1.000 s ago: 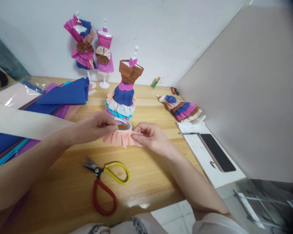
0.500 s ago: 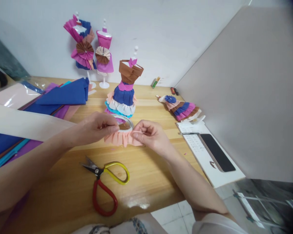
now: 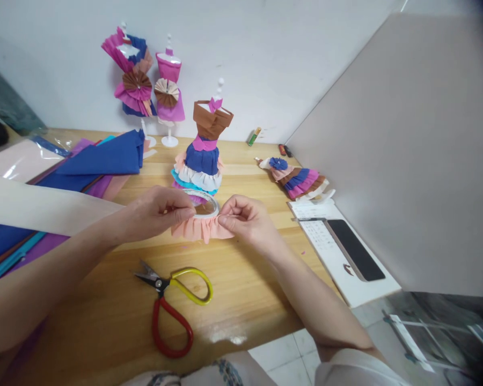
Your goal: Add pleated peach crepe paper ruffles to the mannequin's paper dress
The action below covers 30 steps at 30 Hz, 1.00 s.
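A gathered strip of peach crepe paper (image 3: 201, 229) hangs between my two hands above the table. My left hand (image 3: 161, 213) is closed, thumb and finger pinching the strip's top edge at its left. At the right end, my right hand (image 3: 245, 217) pinches the same edge between thumb and bent fingers. A white roll of tape (image 3: 212, 206) lies just behind the strip, partly covered by my left fingers. Behind the roll, a small mannequin (image 3: 212, 128) stands upright in a brown, pink and blue paper dress with ruffled layers. Open scissors (image 3: 161, 284) with yellow and red handles lie nearer me.
Two dressed mannequins (image 3: 137, 80) stand by the wall. Folded crepe paper (image 3: 100, 158) is piled at left. At right lie another small paper dress (image 3: 295, 177), a phone (image 3: 356, 249) on a white board (image 3: 346, 289), and a green glue stick (image 3: 254, 136). A partition (image 3: 406, 161) borders the right side.
The fingers of my right hand have closed in a little further along the peach strip's right end. The view has shifted slightly; the other things rest where they were.
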Each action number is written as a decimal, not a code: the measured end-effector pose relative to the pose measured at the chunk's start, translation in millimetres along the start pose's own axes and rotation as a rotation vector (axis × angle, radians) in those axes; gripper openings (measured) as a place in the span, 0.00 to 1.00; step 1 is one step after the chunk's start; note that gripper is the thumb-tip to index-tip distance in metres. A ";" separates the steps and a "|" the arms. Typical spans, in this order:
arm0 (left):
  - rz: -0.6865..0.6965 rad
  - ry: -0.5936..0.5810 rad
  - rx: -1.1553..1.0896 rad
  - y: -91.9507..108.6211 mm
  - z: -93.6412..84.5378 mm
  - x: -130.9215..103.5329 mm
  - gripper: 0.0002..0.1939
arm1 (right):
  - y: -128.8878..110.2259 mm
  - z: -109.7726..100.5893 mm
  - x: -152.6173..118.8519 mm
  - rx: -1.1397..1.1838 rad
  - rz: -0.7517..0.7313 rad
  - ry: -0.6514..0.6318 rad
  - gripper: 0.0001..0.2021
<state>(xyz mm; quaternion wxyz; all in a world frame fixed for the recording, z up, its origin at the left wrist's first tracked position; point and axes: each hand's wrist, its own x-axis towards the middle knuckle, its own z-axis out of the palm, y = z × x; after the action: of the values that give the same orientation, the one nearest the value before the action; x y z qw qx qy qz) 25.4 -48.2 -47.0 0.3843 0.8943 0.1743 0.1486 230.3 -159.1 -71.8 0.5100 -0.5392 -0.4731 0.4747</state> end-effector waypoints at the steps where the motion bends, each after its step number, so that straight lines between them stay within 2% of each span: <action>1: -0.002 0.002 -0.004 -0.3 0.3 -0.3 0.18 | 0.0 0.1 0.0 0.003 -0.001 0.000 0.15; 7: -0.010 -0.003 -0.046 2.0 0.8 -0.2 0.18 | 0.8 3.0 -0.5 0.007 0.002 0.002 0.17; 11: -0.005 -0.056 -0.094 4.1 -2.4 0.5 0.18 | 0.8 3.0 0.2 0.042 -0.012 -0.011 0.19; 13: 0.009 -0.098 -0.141 3.1 -3.5 0.1 0.18 | 0.0 1.7 -0.2 0.079 0.012 -0.059 0.20; 17: 0.034 -0.203 -0.285 -1.4 -1.7 -0.4 0.19 | 1.6 0.4 -2.6 0.121 0.101 -0.237 0.20; 19: 0.026 -0.228 -0.333 -3.4 0.4 0.4 0.20 | 4.7 2.3 -3.7 0.108 0.105 -0.258 0.18; 24: -0.013 -0.184 -0.371 -11.6 2.4 3.4 0.23 | 7.5 7.5 -4.8 0.023 0.026 -0.154 0.15; 30: -0.023 -0.175 -0.399 -17.2 -4.4 2.4 0.23 | -3.0 -1.2 -4.0 0.128 0.115 -0.314 0.21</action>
<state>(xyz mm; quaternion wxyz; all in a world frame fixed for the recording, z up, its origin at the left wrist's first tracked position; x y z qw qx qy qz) 22.4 -33.3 -56.5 0.5691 0.8079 0.1177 0.0976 231.0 -163.1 -68.6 0.4352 -0.4509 -0.4842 0.6105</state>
